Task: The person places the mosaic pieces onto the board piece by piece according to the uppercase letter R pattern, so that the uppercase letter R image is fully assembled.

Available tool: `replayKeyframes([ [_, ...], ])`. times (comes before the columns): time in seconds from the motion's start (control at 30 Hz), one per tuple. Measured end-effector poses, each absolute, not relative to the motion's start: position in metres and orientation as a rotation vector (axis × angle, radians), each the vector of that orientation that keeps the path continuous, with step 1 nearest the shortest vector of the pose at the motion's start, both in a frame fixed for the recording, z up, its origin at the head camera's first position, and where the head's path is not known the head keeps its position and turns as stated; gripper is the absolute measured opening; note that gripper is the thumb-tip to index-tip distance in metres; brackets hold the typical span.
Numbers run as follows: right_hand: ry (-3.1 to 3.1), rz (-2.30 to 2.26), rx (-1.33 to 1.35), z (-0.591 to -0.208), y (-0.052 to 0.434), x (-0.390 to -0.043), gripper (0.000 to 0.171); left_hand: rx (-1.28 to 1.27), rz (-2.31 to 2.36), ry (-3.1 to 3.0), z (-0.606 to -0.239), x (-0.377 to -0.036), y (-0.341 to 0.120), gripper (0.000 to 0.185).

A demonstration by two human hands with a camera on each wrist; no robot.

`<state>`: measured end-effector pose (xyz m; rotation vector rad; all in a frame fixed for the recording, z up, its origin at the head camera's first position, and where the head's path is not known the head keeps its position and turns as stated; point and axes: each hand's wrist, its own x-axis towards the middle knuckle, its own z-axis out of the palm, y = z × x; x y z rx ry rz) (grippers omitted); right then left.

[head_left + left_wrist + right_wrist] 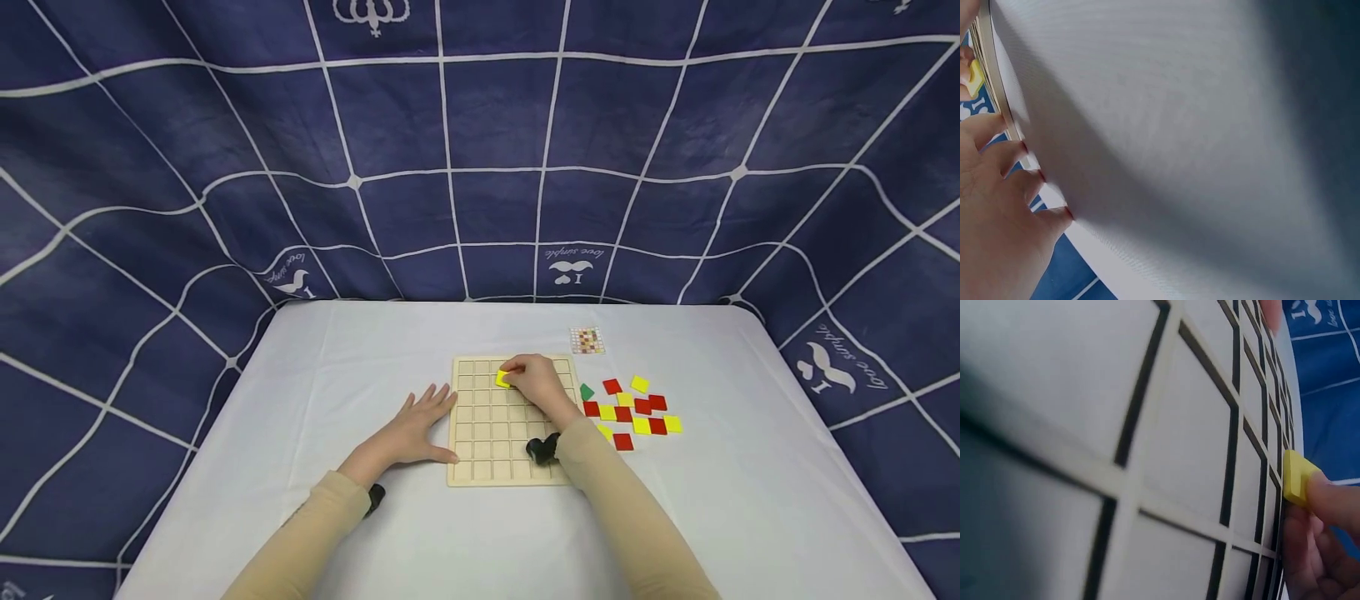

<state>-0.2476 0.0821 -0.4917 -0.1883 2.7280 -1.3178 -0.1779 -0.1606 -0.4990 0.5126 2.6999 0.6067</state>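
Note:
A square wooden grid board (480, 414) with shallow square cells lies mid-table. My right hand (536, 383) pinches a yellow square tile (1298, 477) between thumb and fingers, low over the cells near the board's far side; its wrist partly hides the right half of the grid. In the head view the same yellow tile (502, 379) juts from the fingertips. My left hand (412, 432) lies spread at the board's left edge, thumb and fingertips right at the rim. In the left wrist view the left hand's fingers (1019, 175) line that wooden edge.
Several red tiles (623, 442) and yellow tiles (672, 424) lie loose right of the board, with a green piece (587, 391) near its edge. A small card with a coloured grid pattern (587, 340) lies beyond them. Blue curtains (495, 208) surround the white table (360, 350).

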Motion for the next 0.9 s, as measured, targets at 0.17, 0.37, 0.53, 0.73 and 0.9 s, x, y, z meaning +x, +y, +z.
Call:
replayKeyframes([
  [0.17, 2.753, -1.259, -0.293, -0.491, 0.079, -0.249, 0.014, 0.511, 0.597, 2.699, -0.5, -0.179, -0.159, 0.113],
  [0.37, 2.803, -1.169, -0.369, -0.493, 0.074, -0.251, 0.01, 0.504, 0.587, 2.692, -0.5, -0.178, -0.159, 0.112],
  [0.53, 2.845, -1.098, -0.372, -0.492, 0.069, -0.25, 0.011, 0.497, 0.595, 2.695, -0.499, -0.176, -0.16, 0.112],
  [0.73, 2.829, -1.081, -0.358, -0.487, 0.074, -0.247, 0.017, 0.511, 0.608, 2.689, -0.499, -0.176, -0.161, 0.112],
  [0.9, 2.81, -1.176, -0.296, -0.473, 0.102, -0.245, 0.023, 0.532, 0.608, 2.696, -0.499, -0.177, -0.162, 0.113],
])
